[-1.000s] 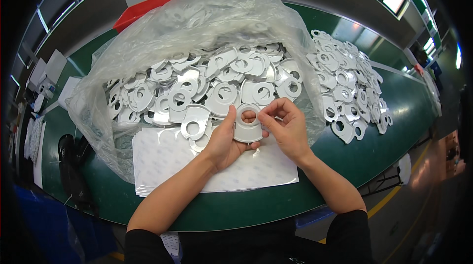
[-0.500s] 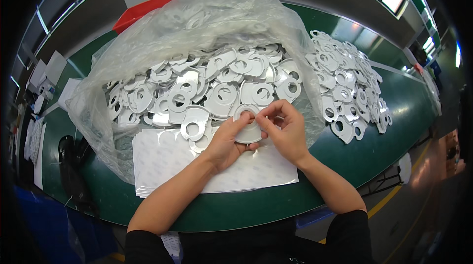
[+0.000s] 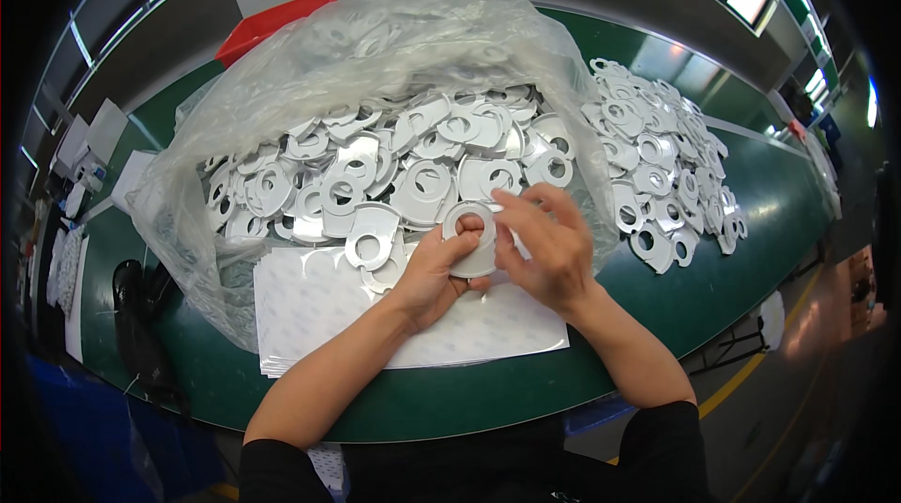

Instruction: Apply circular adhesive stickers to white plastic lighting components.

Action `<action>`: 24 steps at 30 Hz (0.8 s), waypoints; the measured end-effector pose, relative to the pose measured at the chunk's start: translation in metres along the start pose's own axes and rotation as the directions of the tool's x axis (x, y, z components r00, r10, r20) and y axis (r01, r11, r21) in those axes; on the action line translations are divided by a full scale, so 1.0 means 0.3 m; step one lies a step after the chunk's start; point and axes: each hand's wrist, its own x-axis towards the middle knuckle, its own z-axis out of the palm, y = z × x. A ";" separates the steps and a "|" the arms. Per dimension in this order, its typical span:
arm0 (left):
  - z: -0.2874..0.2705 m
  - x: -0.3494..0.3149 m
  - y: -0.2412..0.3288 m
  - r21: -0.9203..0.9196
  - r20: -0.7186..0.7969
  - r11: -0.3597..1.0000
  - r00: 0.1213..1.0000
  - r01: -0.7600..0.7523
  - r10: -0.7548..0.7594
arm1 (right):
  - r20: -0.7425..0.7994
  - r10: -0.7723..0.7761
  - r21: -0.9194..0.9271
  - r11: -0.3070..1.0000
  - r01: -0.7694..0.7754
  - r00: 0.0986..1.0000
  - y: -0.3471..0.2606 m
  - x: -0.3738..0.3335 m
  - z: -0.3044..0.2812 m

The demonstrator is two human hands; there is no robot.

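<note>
My left hand (image 3: 434,275) is closed on a flat white plastic ring plate (image 3: 481,260), its thumb across the face near the round hole and its fingers underneath. At the plate's upper right edge is my right hand (image 3: 552,245), slightly blurred, with thumb and index finger apart. A small white bit shows by its index fingertip; whether it belongs to the plate I cannot tell. Under both hands lies a stack of glossy white sheets (image 3: 319,315). Just beyond, many similar ring plates (image 3: 352,186) fill an open clear plastic bag (image 3: 394,38), a few spilling onto the sheets.
A second pile of ring plates (image 3: 657,160) lies right of the bag on the green table (image 3: 413,409). Behind the bag stands a red bin (image 3: 272,24). A black object (image 3: 141,334) lies at the left, and papers (image 3: 131,179) rest near the far left edge.
My right hand has moved slightly right, its thumb and index finger parting from their pinch at the plate. The left hand still holds the plate, now tilted a little differently.
</note>
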 end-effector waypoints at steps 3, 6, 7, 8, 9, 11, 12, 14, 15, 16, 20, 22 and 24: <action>0.005 -0.009 0.007 0.055 0.016 0.998 1.000 0.012 -0.013 | -0.006 0.245 0.097 0.965 -0.243 0.969 0.001 0.011 -0.012; -0.001 -0.007 0.004 0.102 0.030 0.995 0.999 0.019 -0.022 | 0.269 0.535 0.358 0.716 -0.599 0.801 -0.001 -0.002 -0.010; -0.003 -0.005 0.000 0.114 0.054 0.993 0.998 0.010 -0.016 | 0.520 0.634 0.453 0.364 -0.814 0.573 -0.002 -0.009 -0.008; -0.001 -0.006 0.000 0.114 0.055 0.993 0.998 0.010 -0.017 | 0.519 0.635 0.453 0.364 -0.814 0.572 0.002 -0.013 -0.005; 0.003 -0.008 0.000 0.131 0.058 0.991 0.998 0.008 -0.015 | 0.529 0.629 0.475 0.338 -0.813 0.570 0.007 -0.017 -0.001; 0.013 -0.008 -0.002 0.148 0.063 0.989 0.998 0.007 -0.016 | 0.538 0.625 0.494 0.311 -0.812 0.566 0.012 -0.021 -0.003; 0.020 -0.010 -0.004 0.178 0.063 0.984 0.998 -0.001 -0.011 | 0.545 0.623 0.481 0.315 -0.818 0.561 0.013 -0.021 -0.007; 0.018 -0.012 -0.005 0.210 0.059 0.978 0.998 -0.010 -0.003 | 0.555 0.618 0.471 0.318 -0.823 0.557 0.009 -0.017 -0.009; 0.011 -0.011 -0.007 0.257 0.095 0.966 0.995 -0.028 0.004 | 0.556 0.626 0.470 0.305 -0.828 0.547 0.005 -0.014 -0.009; 0.008 -0.008 -0.008 0.302 0.133 0.952 0.991 -0.048 0.007 | 0.556 0.636 0.469 0.293 -0.834 0.536 0.004 -0.013 -0.011; 0.021 -0.015 -0.014 0.347 0.124 0.935 0.992 -0.071 0.029 | 0.549 0.619 0.453 0.344 -0.822 0.562 0.011 -0.016 -0.012; 0.010 -0.011 -0.022 0.308 0.158 0.948 0.987 -0.076 0.028 | 0.576 0.642 0.445 0.273 -0.853 0.506 -0.002 -0.007 -0.015; 0.018 -0.014 -0.015 0.322 0.145 0.945 0.989 -0.057 0.010 | 0.568 0.648 0.417 0.305 -0.856 0.508 -0.009 -0.003 -0.017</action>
